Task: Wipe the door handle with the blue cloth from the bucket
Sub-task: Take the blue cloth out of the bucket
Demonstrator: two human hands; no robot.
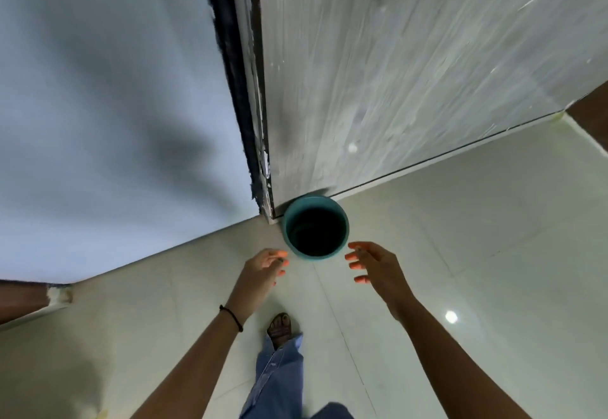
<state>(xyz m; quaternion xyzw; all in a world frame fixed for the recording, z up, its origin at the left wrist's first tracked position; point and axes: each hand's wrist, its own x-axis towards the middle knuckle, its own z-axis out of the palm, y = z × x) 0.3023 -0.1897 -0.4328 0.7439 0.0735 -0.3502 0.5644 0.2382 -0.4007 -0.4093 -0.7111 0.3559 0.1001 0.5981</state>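
Flanking teal bucket [316,232] on floor: left hand [263,270], right hand [378,267], both empty.

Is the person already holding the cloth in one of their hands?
No. The left hand and right hand are both empty, fingers spread, near the teal bucket on the floor.

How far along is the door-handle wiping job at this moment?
Nothing looks done yet. Both the left hand and the right hand are empty, fingers spread, reaching down toward the round teal plastic bucket on the pale tiled floor beside the grey door. The bucket's inside is too dark to show a cloth. Left: taking the cloth and wiping the handle, which is out of view.
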